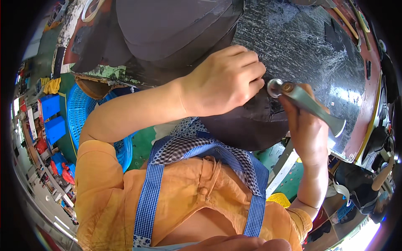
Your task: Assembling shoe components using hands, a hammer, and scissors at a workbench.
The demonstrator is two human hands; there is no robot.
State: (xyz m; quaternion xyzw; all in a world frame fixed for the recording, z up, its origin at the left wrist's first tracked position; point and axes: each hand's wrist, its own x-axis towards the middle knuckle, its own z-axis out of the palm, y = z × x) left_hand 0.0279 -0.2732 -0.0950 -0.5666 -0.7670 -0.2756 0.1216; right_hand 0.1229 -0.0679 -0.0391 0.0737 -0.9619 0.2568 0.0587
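At one o'clock my left hand (228,81) curls knuckles-up over dark material (251,129); whether it pinches, I can't tell. At three, my right hand (308,131) clasps a hammer (310,103).

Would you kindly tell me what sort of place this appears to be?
Likely a workshop for leather-like goods: the right hand grips a metal hammer, dark sheet pieces lie on a scratched black work surface, and a blue plastic basket stands nearby.

The left elbow (94,127) is bent outward, its forearm (140,106) reaching across to the left hand (226,81), knuckles up, fingertips hidden. The right forearm (315,180) rises steeply to the right hand (306,123), fingers wrapped in a grip.
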